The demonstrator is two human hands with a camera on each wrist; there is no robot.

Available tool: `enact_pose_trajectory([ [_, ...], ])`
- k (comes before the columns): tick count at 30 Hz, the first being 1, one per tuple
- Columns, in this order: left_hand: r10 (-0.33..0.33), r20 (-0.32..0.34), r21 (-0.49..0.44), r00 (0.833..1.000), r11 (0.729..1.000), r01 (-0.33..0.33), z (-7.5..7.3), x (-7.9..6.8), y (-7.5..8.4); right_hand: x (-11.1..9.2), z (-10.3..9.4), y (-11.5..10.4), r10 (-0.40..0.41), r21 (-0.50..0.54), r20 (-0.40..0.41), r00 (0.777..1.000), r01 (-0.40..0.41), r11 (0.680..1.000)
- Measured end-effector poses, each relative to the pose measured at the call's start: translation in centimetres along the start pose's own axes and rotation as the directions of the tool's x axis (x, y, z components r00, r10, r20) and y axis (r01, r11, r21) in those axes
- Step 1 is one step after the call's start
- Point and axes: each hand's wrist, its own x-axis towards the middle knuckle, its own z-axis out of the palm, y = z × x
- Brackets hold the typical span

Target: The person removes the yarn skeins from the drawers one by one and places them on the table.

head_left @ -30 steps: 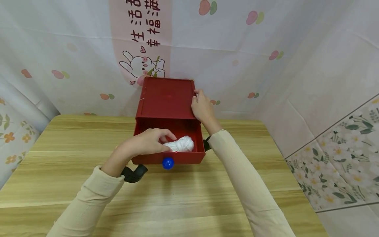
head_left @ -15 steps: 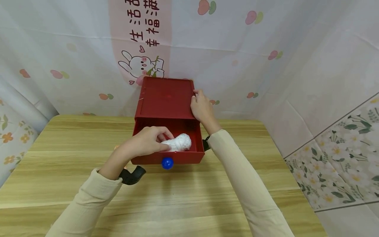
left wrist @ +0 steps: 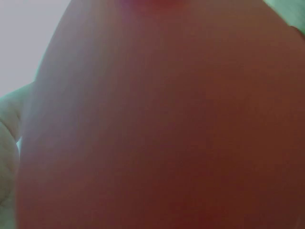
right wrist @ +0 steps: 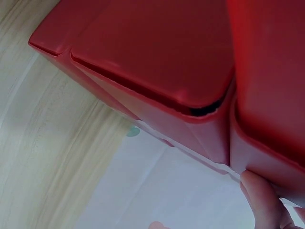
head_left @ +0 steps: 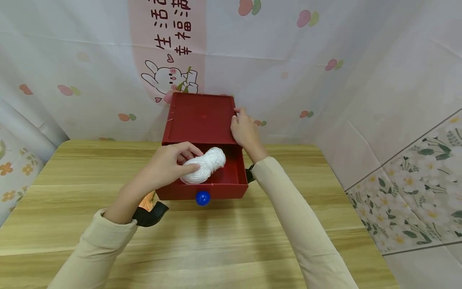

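My left hand [head_left: 167,164] holds a skein of white yarn [head_left: 211,160], thumb on its near side and fingers on its far side. The skein tilts up to the right above the pulled-out red drawer [head_left: 231,176], which has a round blue knob [head_left: 203,198] in front. Further back, my right hand [head_left: 246,130] grips the right edge of the red drawer box [head_left: 202,120]. In the right wrist view a fingertip [right wrist: 259,191] presses against the box's edge; its other fingers are mostly out of frame. The left wrist view is filled by a blurred reddish-brown surface.
Beside my left wrist, something orange and stringy [head_left: 147,201] lies partly hidden on the wooden table [head_left: 216,249]. Black wrist-camera mounts [head_left: 150,214] sit at both wrists. A printed curtain [head_left: 281,60] hangs right behind the box, and a floral cloth [head_left: 411,192] stands at the right.
My left hand has raised the white skein from the drawer floor and shifted it leftward, tilting it. The orange thing by the wrist shows more now. My right hand stays on the box.
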Motion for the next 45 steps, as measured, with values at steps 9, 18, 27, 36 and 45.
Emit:
enact_pose_trajectory([
  [9, -0.024, -0.165, -0.024, 0.986, 0.999, 0.021, -2.5, -2.6, 0.1, 0.1, 0.0, 0.1, -0.005, 0.004, 0.0, 1.0, 0.005, 1.0],
  [18, -0.054, -0.335, -0.019, 0.941, 0.999, 0.051, -4.6, -5.5, -2.0, 0.1, 0.0, 0.1, -0.002, 0.001, 0.001, 1.0, 0.002, 1.0],
  [27, -0.09, -0.408, 0.01, 0.909, 0.995, 0.103, -5.2, -7.6, -5.6, 0.0, -0.1, -0.1, 0.01, 0.001, 0.007, 1.0, -0.01, 1.0],
  [36, -0.217, -0.405, 0.057, 0.888, 0.963, 0.262, -4.4, -8.8, -11.1, 0.1, 0.0, -0.1, 0.008, -0.002, 0.006, 1.0, -0.008, 1.0],
  [45, -0.335, -0.352, 0.031, 0.874, 0.929, 0.369, -2.8, -9.3, -15.0, 0.0, 0.0, -0.1, 0.009, 0.008, 0.012, 1.0, -0.009, 1.0],
])
